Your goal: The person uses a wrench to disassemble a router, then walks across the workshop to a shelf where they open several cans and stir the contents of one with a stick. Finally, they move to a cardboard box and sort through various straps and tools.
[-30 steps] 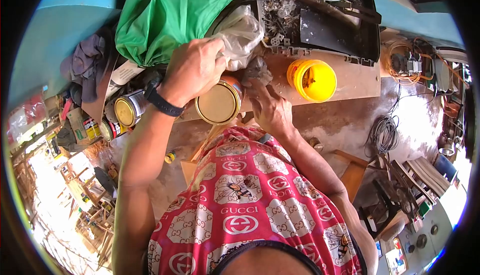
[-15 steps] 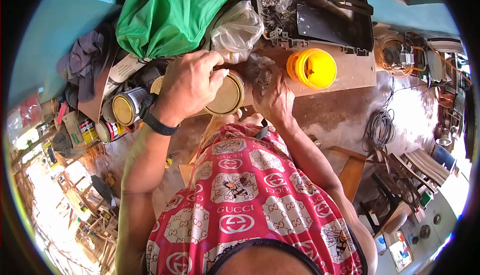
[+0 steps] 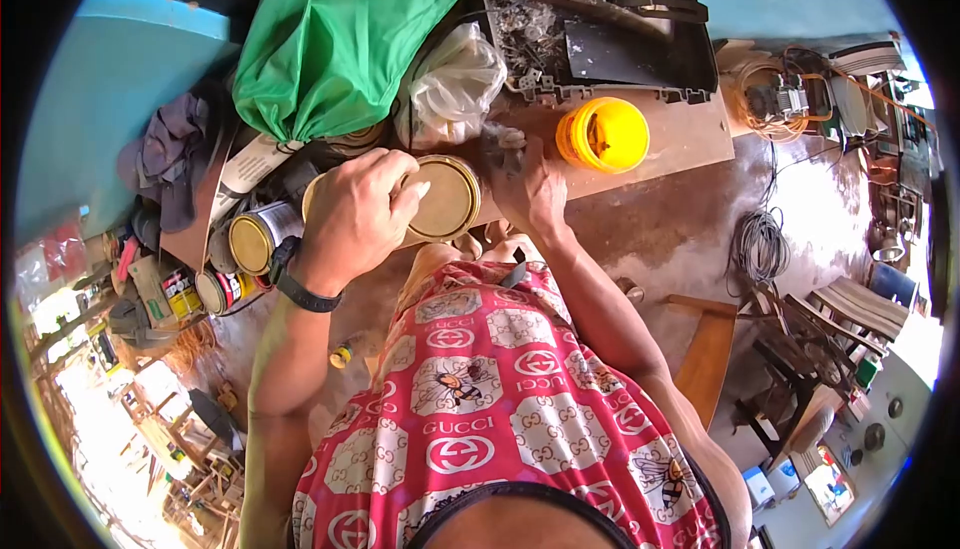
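The left grip (image 3: 352,217) clasps the tin can (image 3: 447,199), right grip (image 3: 530,194) beside.

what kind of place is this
Probably a small workshop, perhaps for woodwork: the left hand grips a tin at a wooden bench, an open black toolbox holds hardware, and cable coils lie on the floor.
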Motion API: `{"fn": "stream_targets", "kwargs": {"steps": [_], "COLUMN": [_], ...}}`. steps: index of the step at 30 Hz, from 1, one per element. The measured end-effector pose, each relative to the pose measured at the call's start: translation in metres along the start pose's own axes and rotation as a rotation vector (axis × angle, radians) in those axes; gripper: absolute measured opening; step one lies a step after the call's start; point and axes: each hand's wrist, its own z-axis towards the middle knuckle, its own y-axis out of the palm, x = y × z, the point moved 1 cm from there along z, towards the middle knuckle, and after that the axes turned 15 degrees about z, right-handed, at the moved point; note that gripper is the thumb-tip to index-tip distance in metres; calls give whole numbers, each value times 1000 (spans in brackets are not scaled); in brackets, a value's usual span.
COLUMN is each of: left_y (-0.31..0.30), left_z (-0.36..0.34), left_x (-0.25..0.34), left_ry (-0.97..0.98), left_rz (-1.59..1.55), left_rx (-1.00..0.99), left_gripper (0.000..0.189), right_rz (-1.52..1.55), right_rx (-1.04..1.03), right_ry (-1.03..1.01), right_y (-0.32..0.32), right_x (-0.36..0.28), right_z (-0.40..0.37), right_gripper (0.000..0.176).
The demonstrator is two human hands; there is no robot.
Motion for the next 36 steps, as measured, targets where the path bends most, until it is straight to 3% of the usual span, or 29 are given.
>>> {"fn": "stream_targets", "kwargs": {"steps": [1, 5, 7, 8, 10, 12, 14, 16, 18, 23, 25, 36], "left_y": [2, 4, 5, 5, 3, 3, 4, 3, 3, 9, 9, 13], "left_z": [-3, -7, -6, -7, -8, -10, -9, -8, -8, -2, -1, 2], "left_x": [0, -1, 2, 2, 2, 1, 3, 4, 5, 9, 10, 13], "left_ry": [-8, 1, 1, -1, 14, 13, 11, 22, 11, 8, -13, -70], "left_rz": [-3, -5, 10, 9, 4, -6, -16, -7, -16, -2, -21, -28], "left_rx": [-24, 11, 16, 16, 18, 24, 27, 32, 16, 17, -1, -40], "left_gripper": [16, 17, 17, 17, 17, 17, 17, 17, 17, 18, 18, 18], "right_rz": [22, 23, 319, 318, 1011, 1167, 1542, 1612, 1805, 1919, 1955, 2030], "right_rx": [11, 90, 9, 7, -18, -57, -152, -184, -371, -448, -502, -628], "right_ry": [-8, -154, 177, 177, 461, 520, 756, 771, 874, 990, 1000, 1026], "right_y": [-3, -4, -17, -17, -16, -18, -20, -27, -31, -40, -39, -42], "right_x": [3, 19, 6, 7, 9, 17, 23, 19, 20, 22, 27, 37], "right_z": [1, 2, 2, 0, -3, -9, -11, -14, -15, -12, -13, -5], "right_gripper": [45, 46, 49, 49, 52, 45, 41, 35, 36, 39, 52, 54]}}
